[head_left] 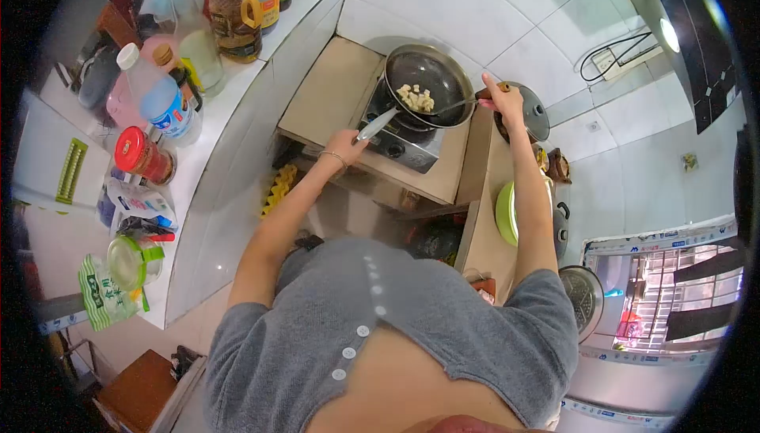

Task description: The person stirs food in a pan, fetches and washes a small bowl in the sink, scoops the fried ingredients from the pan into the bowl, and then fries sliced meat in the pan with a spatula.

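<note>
I record a grey, soft-textured top with short sleeves covering the shoulders. Round, pale buttons run in a line down its front, the lower-frame ones plainest to me. The neckline is open. I note a thin bracelet above the left hand.

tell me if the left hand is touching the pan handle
Touching. The head view shows the left hand at the near end of the pan handle, its fingers against it with no gap.
</note>
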A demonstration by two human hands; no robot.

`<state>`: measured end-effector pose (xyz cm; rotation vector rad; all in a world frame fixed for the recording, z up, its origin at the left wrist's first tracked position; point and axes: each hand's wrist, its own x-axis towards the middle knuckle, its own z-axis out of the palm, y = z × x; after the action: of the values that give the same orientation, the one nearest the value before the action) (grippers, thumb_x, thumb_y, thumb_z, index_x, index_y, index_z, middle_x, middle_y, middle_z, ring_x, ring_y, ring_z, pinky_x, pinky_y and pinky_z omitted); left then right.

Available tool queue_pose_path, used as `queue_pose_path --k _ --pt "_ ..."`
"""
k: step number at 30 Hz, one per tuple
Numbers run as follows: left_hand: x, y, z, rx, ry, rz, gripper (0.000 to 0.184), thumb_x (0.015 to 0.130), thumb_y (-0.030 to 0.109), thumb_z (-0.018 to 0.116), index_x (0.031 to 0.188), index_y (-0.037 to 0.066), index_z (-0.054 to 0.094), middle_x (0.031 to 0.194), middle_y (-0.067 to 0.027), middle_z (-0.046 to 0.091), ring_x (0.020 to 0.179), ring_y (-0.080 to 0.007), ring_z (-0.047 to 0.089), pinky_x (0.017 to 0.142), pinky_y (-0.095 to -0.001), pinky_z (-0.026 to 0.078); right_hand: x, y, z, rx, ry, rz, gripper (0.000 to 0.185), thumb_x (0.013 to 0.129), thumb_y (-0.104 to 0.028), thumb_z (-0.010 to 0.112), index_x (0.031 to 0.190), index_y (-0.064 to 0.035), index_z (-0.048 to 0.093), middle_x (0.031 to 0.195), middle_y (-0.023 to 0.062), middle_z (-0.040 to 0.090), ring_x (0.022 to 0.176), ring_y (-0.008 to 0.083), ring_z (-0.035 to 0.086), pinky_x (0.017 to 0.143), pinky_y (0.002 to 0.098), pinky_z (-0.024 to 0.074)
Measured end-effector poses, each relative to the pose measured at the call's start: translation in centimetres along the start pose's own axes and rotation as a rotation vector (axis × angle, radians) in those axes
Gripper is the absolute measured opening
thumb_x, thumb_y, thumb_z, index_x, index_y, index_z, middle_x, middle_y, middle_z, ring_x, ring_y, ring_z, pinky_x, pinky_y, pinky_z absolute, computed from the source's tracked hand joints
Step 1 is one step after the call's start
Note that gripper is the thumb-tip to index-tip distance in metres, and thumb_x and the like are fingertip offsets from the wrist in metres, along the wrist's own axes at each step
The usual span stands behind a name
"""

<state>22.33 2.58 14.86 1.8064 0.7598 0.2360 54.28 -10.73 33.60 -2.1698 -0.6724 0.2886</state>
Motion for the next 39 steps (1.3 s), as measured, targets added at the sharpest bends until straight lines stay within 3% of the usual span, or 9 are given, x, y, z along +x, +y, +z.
queue_pose_path --k 4,10,14,21,25,28,33,38,39 --pt "-0.8 -0.6 -0.6 0.005 -0.006 0.022 0.033 0.086 0.025 0.057 0.11 0.002 0.06 0.066 -0.0075 0.064 0.053 -0.0127 0.06 0.053 -0.0259 0.048 -0.9 0.4 2.6 0.081 0.036 0.075 0.048 0.077 -0.04 0.069 0.071 0.0079 0.062 0.069 0.0123 0.065 0.054 0.017 0.063 0.055 0.0247 0.0538" --pt "-1.5 -2.2 -0.4 -0.093 -0.005 0.082 0.032 0.087 0.025 0.058 0.109 0.002 0.061 0.077 -0.0051 0.066 0.067 -0.0102 0.061 0.063 -0.0244 0.049 -0.7 1.9 5.5 0.631 0.246 0.026 0.041 0.081 -0.029 0.067 0.082 0.0116 0.057 0.079 0.0141 0.06 0.06 0.0217 0.062 0.052 0.0294 0.0558" --pt "-2.3 -3.9 -0.4 -0.122 -0.034 0.128 0.039 0.087 0.023 0.057 0.119 0.001 0.054 0.081 -0.0045 0.065 0.071 -0.009 0.06 0.065 -0.0243 0.049 -1.1 0.0 1.3 0.336 0.171 0.047 0.036 0.081 -0.025 0.068 0.089 0.0094 0.059 0.082 0.0132 0.061 0.066 0.0206 0.063 0.061 0.0272 0.0563" --pt "-5.7 -2.2 -1.0 -0.355 -0.1 0.062 0.05 0.089 0.022 0.056 0.13 -0.001 0.042 0.092 -0.0065 0.064 0.081 -0.011 0.062 0.071 -0.0234 0.048 -1.5 1.3 -2.5 0.122 0.184 0.157 0.041 0.077 -0.031 0.069 0.086 0.0083 0.061 0.08 0.0112 0.064 0.058 0.0216 0.066 0.05 0.0238 0.0494" --pt "-6.2 -2.2 -0.3 -0.356 -0.037 0.102 0.046 0.087 0.02 0.056 0.125 -0.004 0.046 0.083 -0.0089 0.067 0.073 -0.0121 0.062 0.07 -0.0244 0.047 -0.4 4.1 -1.4 0.197 0.197 0.232 0.035 0.076 -0.026 0.071 0.085 0.0064 0.06 0.082 0.0115 0.061 0.062 0.0225 0.066 0.053 0.0277 0.0546" --pt "-6.3 -1.9 0.0 -0.375 -0.023 0.068 0.047 0.087 0.022 0.057 0.125 -0.004 0.046 0.084 -0.0096 0.067 0.076 -0.0136 0.064 0.071 -0.0247 0.048 1.2 6.0 1.9 0.525 0.21 0.17 0.027 0.079 -0.015 0.068 0.085 0.0077 0.056 0.086 0.0143 0.058 0.075 0.0216 0.06 0.065 0.0326 0.0586" --pt "-6.0 -2.2 1.0 -0.368 -0.023 0.024 0.048 0.089 0.022 0.056 0.128 -0.003 0.044 0.088 -0.0054 0.064 0.077 -0.0098 0.062 0.065 -0.0224 0.047 4.0 6.1 2.1 0.644 0.152 0.05 0.024 0.081 -0.011 0.066 0.085 0.011 0.056 0.085 0.0167 0.062 0.073 0.0261 0.064 0.064 0.033 0.0588" --pt "-6.2 -1.2 1.4 -0.395 -0.002 -0.051 0.052 0.089 0.022 0.056 0.132 -0.002 0.038 0.089 -0.0057 0.064 0.078 -0.0095 0.061 0.065 -0.0222 0.047 5.3 3.1 -1.0 0.39 0.11 0.02 0.026 0.078 -0.014 0.068 0.084 0.0094 0.06 0.079 0.0132 0.063 0.063 0.0206 0.063 0.058 0.0268 0.0556" --pt "-6.3 -1.0 1.7 -0.43 -0.001 -0.063 0.054 0.089 0.022 0.056 0.134 -0.002 0.036 0.091 -0.0062 0.064 0.078 -0.0094 0.061 0.066 -0.0222 0.047 6.3 3.5 -0.6 0.148 0.136 -0.037 0.026 0.076 -0.015 0.069 0.085 0.0082 0.062 0.075 0.0111 0.063 0.06 0.018 0.061 0.057 0.026 0.053"
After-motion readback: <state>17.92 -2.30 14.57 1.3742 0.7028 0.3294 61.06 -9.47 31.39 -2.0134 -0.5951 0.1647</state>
